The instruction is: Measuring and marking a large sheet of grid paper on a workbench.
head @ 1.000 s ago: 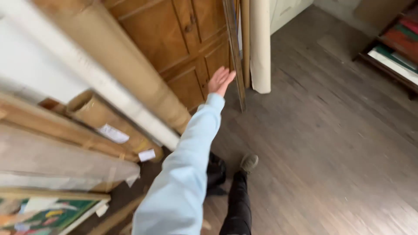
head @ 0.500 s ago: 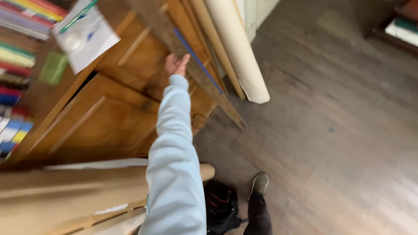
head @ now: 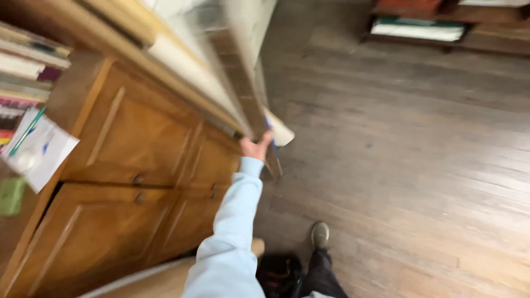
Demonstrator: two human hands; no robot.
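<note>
Left hand (head: 255,148), at the end of a light-blue sleeve (head: 232,221), is closed around the lower part of a long flat wooden board (head: 243,94) with a blue strip along its edge; fingers wrap the near face and the thumb (head: 267,138) lies against the board's right edge. Half a second ago the same hand was open, palm forward, just short of the leaning boards; now it is clamped on this one. The board is blurred, and it runs from the hand up and to the left, its lower end reaching the floor just right of the hand. The view has also swung: the cabinet (head: 132,182) now fills the left half of the frame, where earlier it sat higher and more central. Behind the held board lean a cream roll (head: 187,66), its cut end (head: 282,134) showing just right of the thumb, and a further light-wood strip (head: 110,49); both rest against the cabinet and crowd the held board from the left. Books (head: 27,66) and a white paper sheet (head: 38,152) occupy the far left. A dark shoe (head: 319,235) stands on the plank floor (head: 419,165) below the hand. Right hand is out of view.
</note>
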